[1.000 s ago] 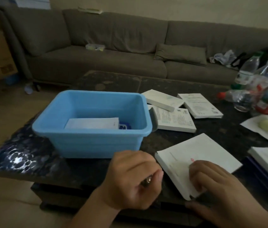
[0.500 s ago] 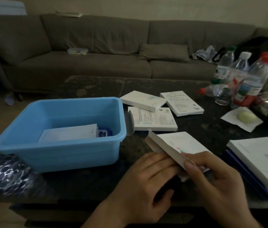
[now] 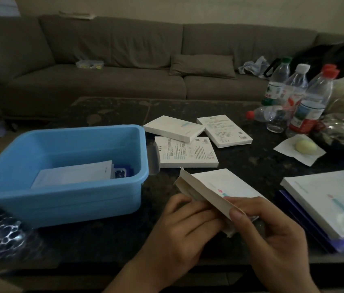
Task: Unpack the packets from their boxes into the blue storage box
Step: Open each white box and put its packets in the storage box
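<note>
L hand curled, R hand pinch grip, both raised together

The box print is too blurred to read; the right hand hides its near corner.

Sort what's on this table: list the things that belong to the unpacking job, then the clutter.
Job: blue storage box; packets inside it; opened box held by left hand and right hand; three flat boxes; box stack.
Clutter: water bottles; yellow lump on paper; sofa.
</note>
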A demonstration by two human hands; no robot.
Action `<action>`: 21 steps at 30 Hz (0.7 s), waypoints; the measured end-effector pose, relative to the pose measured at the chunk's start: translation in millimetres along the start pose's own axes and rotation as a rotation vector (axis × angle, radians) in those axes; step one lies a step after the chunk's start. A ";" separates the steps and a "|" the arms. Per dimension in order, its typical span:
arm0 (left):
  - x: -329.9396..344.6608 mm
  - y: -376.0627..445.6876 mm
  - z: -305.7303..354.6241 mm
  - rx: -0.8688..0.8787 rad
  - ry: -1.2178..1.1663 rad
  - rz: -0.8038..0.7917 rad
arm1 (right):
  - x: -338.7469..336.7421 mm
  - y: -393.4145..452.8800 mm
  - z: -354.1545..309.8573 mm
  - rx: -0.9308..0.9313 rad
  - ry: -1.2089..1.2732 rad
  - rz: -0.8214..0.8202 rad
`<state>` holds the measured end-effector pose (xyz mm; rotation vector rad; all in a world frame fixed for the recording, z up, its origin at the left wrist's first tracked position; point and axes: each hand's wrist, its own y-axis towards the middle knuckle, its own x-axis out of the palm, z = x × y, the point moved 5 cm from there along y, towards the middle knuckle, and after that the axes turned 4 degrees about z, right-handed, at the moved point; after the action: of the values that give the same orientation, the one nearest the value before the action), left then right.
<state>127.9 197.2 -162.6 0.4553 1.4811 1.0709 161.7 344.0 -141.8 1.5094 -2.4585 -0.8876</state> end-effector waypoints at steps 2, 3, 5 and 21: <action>-6.2 -2.2 1.5 0.043 0.017 0.051 | -3.5 1.2 -0.1 0.000 0.008 0.007; -9.7 -4.4 1.0 0.065 0.026 0.074 | -5.2 1.5 0.2 0.001 0.012 0.008; -16.6 -8.8 -0.8 0.101 0.046 0.122 | -6.6 1.3 0.5 0.018 0.020 0.000; -112.6 24.6 -16.3 -0.226 0.036 0.485 | 19.7 -18.6 12.7 -0.215 -0.317 -0.550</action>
<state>131.6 114.9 -80.5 0.6544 1.2885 1.6159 161.3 326.4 -166.1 2.1370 -2.0481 -1.5300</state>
